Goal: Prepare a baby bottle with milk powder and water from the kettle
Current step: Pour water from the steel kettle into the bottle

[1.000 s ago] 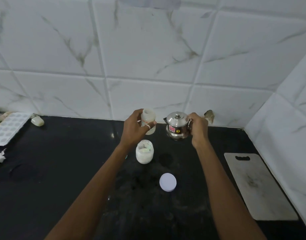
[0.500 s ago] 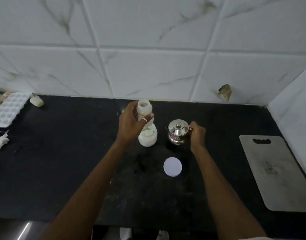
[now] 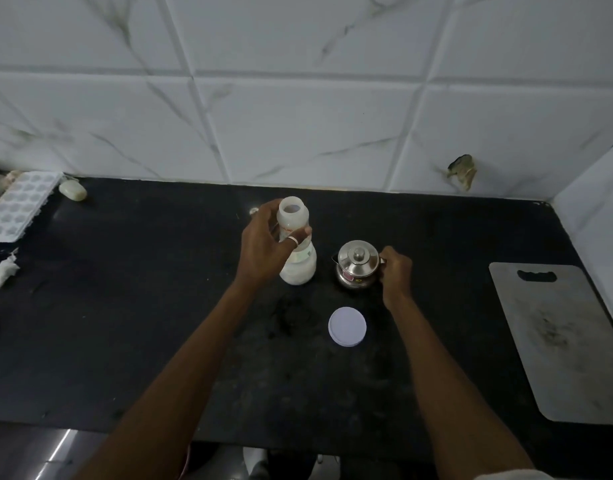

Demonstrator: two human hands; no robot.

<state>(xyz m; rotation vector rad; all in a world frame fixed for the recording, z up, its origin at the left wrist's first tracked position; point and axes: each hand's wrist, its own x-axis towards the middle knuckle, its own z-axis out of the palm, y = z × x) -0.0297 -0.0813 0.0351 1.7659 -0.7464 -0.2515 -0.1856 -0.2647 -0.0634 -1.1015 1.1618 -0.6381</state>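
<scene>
While left grip point(image 3: 263, 247) clasps open translucent bottle point(image 3: 293, 220), right grip point(image 3: 395, 268) holds steel kettle point(image 3: 357, 268) handle.

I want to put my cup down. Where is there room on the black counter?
Free: the wide counter between the ice tray and the left hand; also between the kettle and cutting board. Crowded: around the bottle, jar and white lid.
</scene>
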